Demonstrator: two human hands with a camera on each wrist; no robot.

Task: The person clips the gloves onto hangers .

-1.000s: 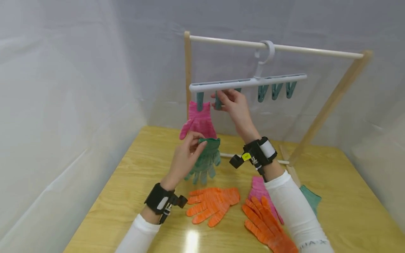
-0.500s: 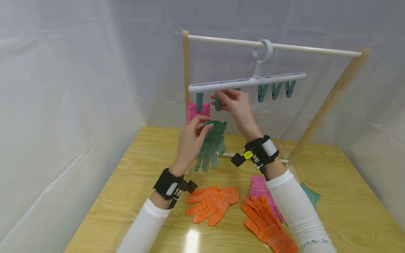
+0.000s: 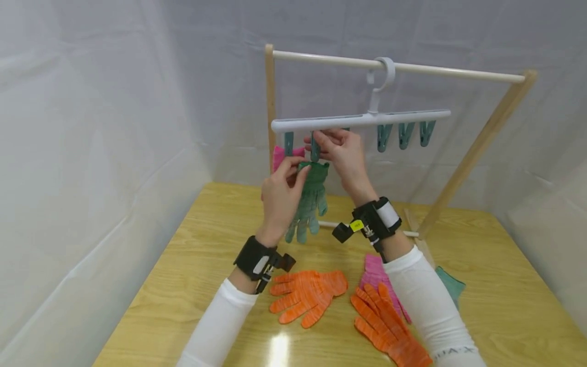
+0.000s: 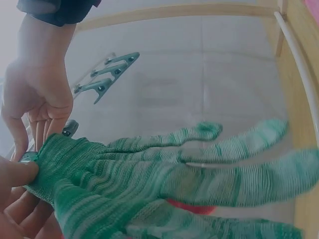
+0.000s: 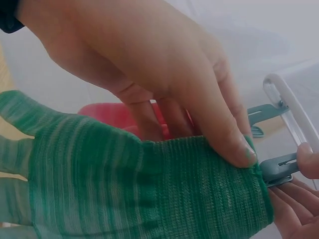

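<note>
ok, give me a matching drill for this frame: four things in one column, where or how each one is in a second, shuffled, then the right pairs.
Things:
1. green glove
2. pink glove at the rack
3. orange gloves
4. right hand

Place or state:
A. lying flat on the table
B. hanging from the leftmost clip, mostly hidden behind the left hand
C. cuff held up to the second clip of the hanger
D. pinching that second clip

Pairs: 1-C, 2-B, 3-A, 4-D
</note>
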